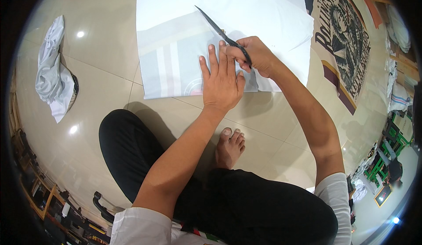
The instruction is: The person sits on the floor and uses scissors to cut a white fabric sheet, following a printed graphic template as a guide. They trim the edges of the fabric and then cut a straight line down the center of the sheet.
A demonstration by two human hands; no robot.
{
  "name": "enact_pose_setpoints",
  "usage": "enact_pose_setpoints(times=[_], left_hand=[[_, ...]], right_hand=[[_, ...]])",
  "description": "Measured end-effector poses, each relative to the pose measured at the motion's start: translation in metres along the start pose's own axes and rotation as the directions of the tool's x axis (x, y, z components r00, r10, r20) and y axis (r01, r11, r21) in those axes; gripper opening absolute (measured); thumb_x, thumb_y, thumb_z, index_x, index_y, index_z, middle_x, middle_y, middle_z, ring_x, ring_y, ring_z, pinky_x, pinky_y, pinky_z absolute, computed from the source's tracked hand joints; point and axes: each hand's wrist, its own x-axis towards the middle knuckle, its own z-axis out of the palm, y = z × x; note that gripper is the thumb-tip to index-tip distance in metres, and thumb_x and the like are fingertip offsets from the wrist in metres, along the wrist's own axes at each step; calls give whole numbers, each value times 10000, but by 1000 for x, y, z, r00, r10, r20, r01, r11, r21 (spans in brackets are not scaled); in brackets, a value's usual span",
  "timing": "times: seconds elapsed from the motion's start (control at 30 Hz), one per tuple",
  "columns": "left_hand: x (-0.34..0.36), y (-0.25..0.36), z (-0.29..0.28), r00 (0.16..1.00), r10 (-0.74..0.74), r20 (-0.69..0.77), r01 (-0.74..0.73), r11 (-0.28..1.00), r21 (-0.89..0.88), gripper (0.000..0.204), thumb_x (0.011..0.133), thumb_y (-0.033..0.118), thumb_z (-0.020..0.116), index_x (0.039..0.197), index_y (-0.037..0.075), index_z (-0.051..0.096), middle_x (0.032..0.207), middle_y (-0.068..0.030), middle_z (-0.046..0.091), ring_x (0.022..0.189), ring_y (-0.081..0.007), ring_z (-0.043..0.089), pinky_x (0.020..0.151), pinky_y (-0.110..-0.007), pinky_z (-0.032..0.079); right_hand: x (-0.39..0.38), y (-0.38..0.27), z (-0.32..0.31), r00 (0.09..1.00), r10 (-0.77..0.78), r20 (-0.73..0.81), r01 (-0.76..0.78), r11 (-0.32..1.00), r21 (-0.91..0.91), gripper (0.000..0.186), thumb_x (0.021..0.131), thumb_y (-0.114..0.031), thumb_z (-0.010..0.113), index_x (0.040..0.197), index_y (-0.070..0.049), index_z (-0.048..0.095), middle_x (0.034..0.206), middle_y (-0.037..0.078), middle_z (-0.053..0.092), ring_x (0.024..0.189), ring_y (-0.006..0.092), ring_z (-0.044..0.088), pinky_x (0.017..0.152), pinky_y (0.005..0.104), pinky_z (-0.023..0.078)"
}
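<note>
Black trousers [263,196] filling foreground; white sheet [246,8] lying beyond on tiled floor [105,56]. Left hand [223,84] resting flat across sheet's near edge; right hand [255,56] grasping scissors [217,29] by handles. Sheet seeming light, pliable; probably best gripped at corners.

White cloth [49,76] on tiled floor [105,34]
</note>
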Motion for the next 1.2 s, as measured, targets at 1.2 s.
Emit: enact_pose_setpoints(times=[1.2], left_hand=[[2,5,-4,999,-12,45,9,997,76,819,1035,345,517,1681,-109,296,1784,-288,250,1652,-541,166,1309,-714,115]], right_hand=[[-32,-43,-95,994,9,105,45,864,-501,539,885,-515,891,738,-44,672,610,37,613,518,131,588,499,284,445]])
